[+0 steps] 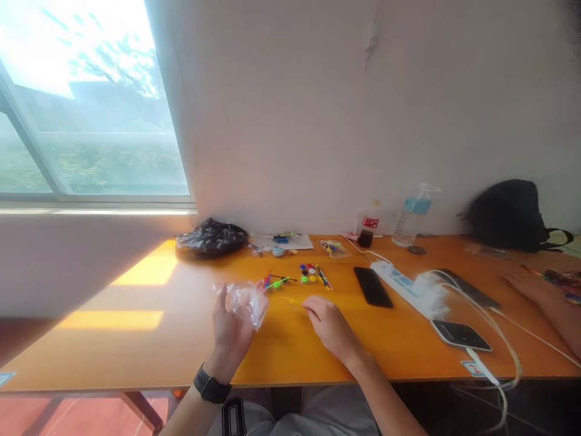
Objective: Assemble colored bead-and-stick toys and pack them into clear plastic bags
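My left hand [233, 327], wearing a dark watch [212, 384], holds a crumpled clear plastic bag [247, 304] across its palm and fingers. With fingers pinched, my right hand [331, 324] grips a thin yellow plastic stick [293, 300] that points left over the table. Just beyond the bag lie bright green plastic pieces [278, 283] among red, blue and dark ones. Small round coloured caps [304, 279] form a group beyond my right hand, beside several thin coloured sticks [324, 277]. Blur hides the yellow stick's exact shape.
A black plastic bag [211, 238] and white paper [302, 242] lie at the back. On the right are a black phone [373, 287], a power strip [403, 287] with cables, another phone [460, 335], a water bottle [405, 224], a backpack [506, 215] and another person's arm [540, 295].
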`<state>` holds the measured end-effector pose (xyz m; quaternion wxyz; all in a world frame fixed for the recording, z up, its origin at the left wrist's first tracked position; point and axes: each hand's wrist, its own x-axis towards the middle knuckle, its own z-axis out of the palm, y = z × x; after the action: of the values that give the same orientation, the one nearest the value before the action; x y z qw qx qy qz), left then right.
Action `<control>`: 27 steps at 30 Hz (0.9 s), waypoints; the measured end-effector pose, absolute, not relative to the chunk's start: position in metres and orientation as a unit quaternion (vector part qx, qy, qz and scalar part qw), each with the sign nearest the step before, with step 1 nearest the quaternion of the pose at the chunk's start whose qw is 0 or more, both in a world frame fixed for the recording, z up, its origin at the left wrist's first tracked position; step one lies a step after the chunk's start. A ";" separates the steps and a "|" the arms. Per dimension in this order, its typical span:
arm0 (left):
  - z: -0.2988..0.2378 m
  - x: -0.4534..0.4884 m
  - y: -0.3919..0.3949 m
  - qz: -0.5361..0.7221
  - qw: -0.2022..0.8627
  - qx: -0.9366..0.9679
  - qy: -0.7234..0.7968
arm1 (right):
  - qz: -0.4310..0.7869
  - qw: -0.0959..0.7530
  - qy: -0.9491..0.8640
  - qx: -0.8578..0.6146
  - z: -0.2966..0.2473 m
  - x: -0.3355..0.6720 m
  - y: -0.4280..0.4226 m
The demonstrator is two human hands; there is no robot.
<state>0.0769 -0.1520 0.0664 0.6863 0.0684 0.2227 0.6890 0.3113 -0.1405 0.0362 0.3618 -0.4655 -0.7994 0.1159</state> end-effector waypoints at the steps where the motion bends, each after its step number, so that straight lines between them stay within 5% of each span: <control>1: 0.067 0.077 -0.153 0.691 0.684 0.071 0.222 | 0.107 0.386 -0.793 -0.458 0.045 0.316 -0.144; 7: 0.072 0.087 -0.159 0.697 0.674 0.093 0.226 | 0.087 0.516 -0.748 -0.409 0.111 0.322 -0.199; 12: 0.072 0.099 -0.169 0.687 0.686 0.105 0.215 | 0.131 0.440 -0.817 -0.348 0.125 0.302 -0.226; 20: 0.071 0.120 -0.186 0.659 0.718 0.104 0.199 | -0.087 0.390 -0.854 -0.333 0.093 0.260 -0.220; 27: 0.069 0.111 -0.181 0.657 0.721 0.076 0.207 | 0.067 0.411 -0.842 -0.342 0.091 0.263 -0.213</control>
<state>0.1112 -0.1807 0.0689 0.7205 0.0757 0.2071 0.6574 0.2629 -0.2133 0.0908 0.4107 -0.3421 -0.8425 0.0670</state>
